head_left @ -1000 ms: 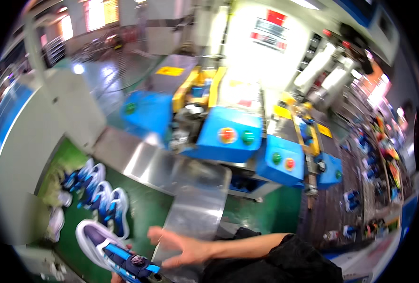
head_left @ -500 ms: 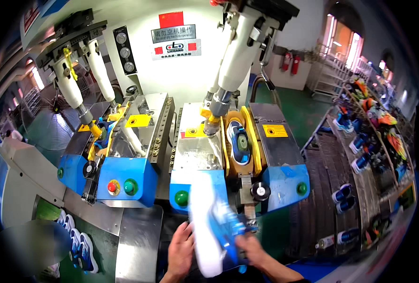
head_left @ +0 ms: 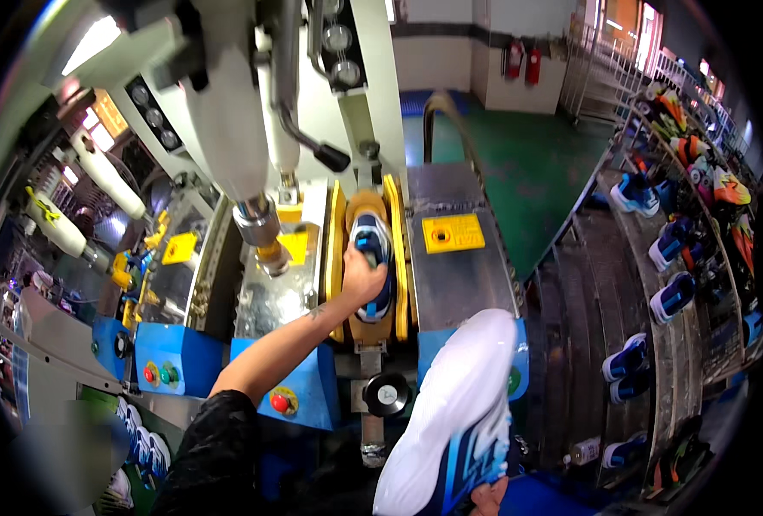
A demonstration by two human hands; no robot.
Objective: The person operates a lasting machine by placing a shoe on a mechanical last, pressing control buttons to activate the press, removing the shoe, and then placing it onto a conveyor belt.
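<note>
My left hand (head_left: 363, 277) reaches forward into the middle press station and is closed on a dark blue and white sports shoe (head_left: 371, 230). That shoe lies toe-away between two yellow side pads (head_left: 396, 249). At the lower right, another sports shoe (head_left: 450, 413) is held up with its white sole showing and blue-striped side turned right. My right hand (head_left: 489, 497) grips it from below, mostly hidden behind the upper. Left of the station, a white press arm with a metal tip (head_left: 261, 228) stands raised, clear of the shoe.
A black round knob (head_left: 386, 394) sits in front of the station, and a red button (head_left: 283, 402) on the blue housing to its left. Shoes fill a slanted rack (head_left: 648, 284) at right. More shoes (head_left: 147, 451) stand at lower left. A second station is farther left.
My view has shifted right. My left hand has left the held shoe and taken hold of the one in the press. The right hand has carried its shoe to the right.
</note>
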